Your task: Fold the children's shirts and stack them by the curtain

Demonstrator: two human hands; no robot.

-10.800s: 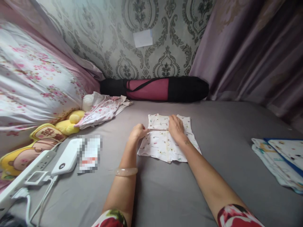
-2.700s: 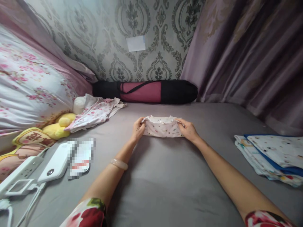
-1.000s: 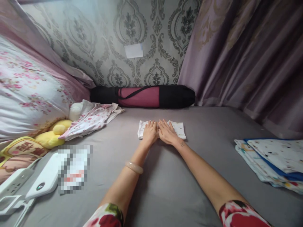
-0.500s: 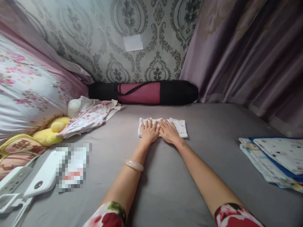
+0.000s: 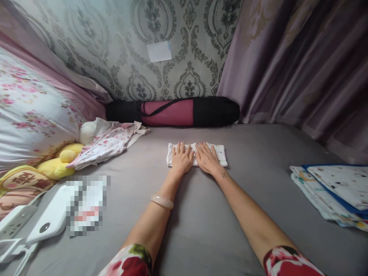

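Note:
A small white cloth (image 5: 220, 154) with a faint print lies folded into a flat rectangle on the grey sheet (image 5: 198, 207). My left hand (image 5: 182, 159) rests palm down on its left half, fingers stretched out. Flat on the right half lies my right hand (image 5: 208, 158), with its fingers a little spread. A narrow strip of cloth shows between the two hands. Much of the cloth's middle is hidden under them. The cloth's kind, garment or towel, I cannot tell.
A black and maroon long bag (image 5: 169, 112) lies along the wall. To the left are printed clothes (image 5: 107, 143), a yellow plush toy (image 5: 56, 168), a white power bank (image 5: 51, 214) and a power strip (image 5: 15, 222). Folded cloths (image 5: 339, 188) are stacked at right.
My hands have moved slightly apart on the cloth, the right one shifting right. The view has shifted a little.

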